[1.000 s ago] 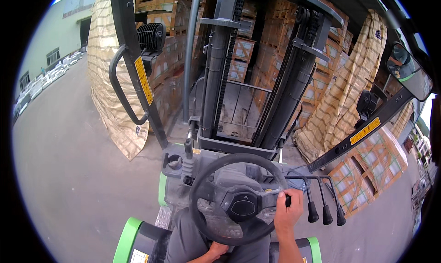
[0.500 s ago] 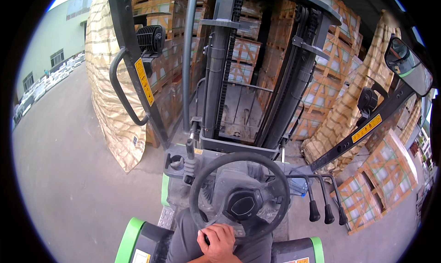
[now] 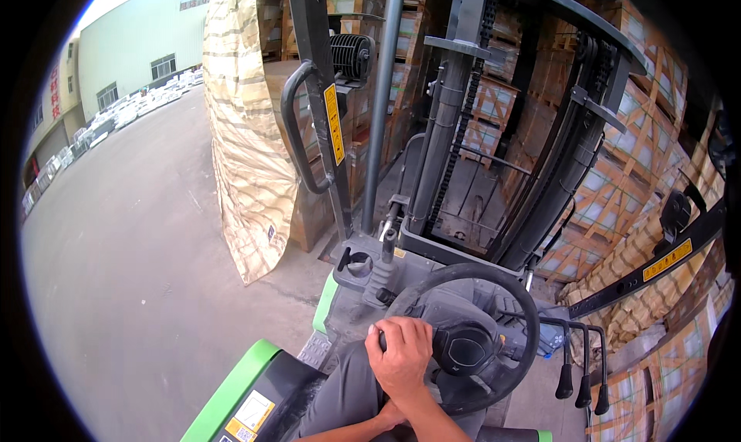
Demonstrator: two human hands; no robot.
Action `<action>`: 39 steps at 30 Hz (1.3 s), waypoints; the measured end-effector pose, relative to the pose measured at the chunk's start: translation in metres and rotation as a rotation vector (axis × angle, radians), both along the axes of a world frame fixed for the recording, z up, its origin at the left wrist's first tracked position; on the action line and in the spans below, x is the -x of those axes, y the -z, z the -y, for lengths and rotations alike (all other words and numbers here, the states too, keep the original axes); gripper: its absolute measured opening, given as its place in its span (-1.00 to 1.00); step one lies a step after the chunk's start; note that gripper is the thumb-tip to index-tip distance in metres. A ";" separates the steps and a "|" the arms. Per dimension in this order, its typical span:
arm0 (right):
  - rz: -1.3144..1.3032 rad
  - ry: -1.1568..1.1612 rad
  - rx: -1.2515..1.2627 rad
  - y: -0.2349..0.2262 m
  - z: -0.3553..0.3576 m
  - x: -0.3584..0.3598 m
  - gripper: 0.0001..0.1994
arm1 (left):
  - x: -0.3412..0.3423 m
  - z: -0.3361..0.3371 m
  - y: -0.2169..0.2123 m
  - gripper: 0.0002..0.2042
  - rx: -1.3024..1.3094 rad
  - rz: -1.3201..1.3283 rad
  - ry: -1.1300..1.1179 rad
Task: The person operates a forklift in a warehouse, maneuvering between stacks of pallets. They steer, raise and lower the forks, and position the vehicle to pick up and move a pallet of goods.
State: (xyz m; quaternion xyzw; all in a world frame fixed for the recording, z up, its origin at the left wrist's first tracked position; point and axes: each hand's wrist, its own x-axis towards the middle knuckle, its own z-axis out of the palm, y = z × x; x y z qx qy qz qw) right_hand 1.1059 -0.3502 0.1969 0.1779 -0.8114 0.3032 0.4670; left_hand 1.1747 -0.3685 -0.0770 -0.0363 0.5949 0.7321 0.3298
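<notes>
At the left side of the black steering wheel, my right hand is closed over a dark knob on the rim, its back turned up. The forearm of this hand slants in from the lower right. My left hand lies low under the right wrist, close to my lap; its fingers are hidden. Left of the wheel's upper rim stands a lever with a ribbed grey boot. Three black-knobbed levers hang to the wheel's right, with neither hand on them.
The forklift mast with its chains rises ahead. Behind it, crated pallets are stacked high. A striped tarp hangs at the left beside paved ground. A grab handle curves from the left post. More crates stand near right.
My right hand has carried the knob up the wheel's left side, turning the wheel clockwise. The whole view has swung left, and my left hand now shows under the right wrist.
</notes>
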 end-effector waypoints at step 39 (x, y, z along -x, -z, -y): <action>0.140 0.121 -0.067 0.003 -0.222 0.105 -0.88 | 0.129 -0.242 -0.033 -0.61 0.106 -0.241 -0.181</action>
